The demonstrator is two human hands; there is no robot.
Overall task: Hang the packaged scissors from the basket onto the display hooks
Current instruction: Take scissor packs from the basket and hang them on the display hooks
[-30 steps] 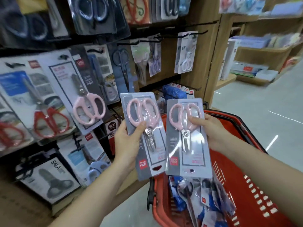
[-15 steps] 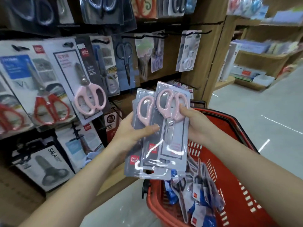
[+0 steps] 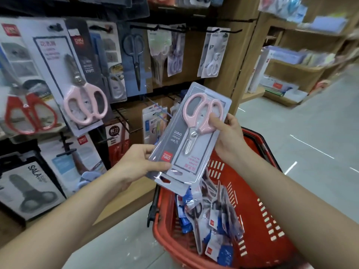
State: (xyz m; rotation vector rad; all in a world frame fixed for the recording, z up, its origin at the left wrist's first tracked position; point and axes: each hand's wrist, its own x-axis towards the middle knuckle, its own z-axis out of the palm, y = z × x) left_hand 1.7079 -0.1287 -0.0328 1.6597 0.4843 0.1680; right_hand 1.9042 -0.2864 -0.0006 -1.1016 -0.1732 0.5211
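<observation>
Now stacked and tilted, no longer side by side as a second ago: pink-handled scissors pack (image 3: 196, 131) on top, second pack (image 3: 165, 179) underneath, only its lower edge and hang slot peeking out. Both upside down, handles up toward the display, hang holes down near the basket rim. Held out over the near end of the red basket (image 3: 272, 220), between basket and display wall.

Left hand (image 3: 139, 166) closed on the lower left corner of the stack, thumb pressed on the top face near the red brand mark, fingers curled behind. Right hand (image 3: 227, 136) clamped on the upper right edge, thumb flat across one pink handle loop, fingers wrapped behind the card.

More packaged scissors (image 3: 209, 220) piled loose inside the basket, blue and white cards, dark handles, lying at mixed angles.

On the wall to the left, a matching pink pair (image 3: 83, 101) hanging blades up on its hook, just beside a red-handled pair (image 3: 29, 115). Farther right, black-handled scissors (image 3: 134, 55) on another peg. Bare black hook (image 3: 231, 32) sticking out near the wooden post (image 3: 239, 61). Shelves of stationery (image 3: 291, 74) blurred beyond.
</observation>
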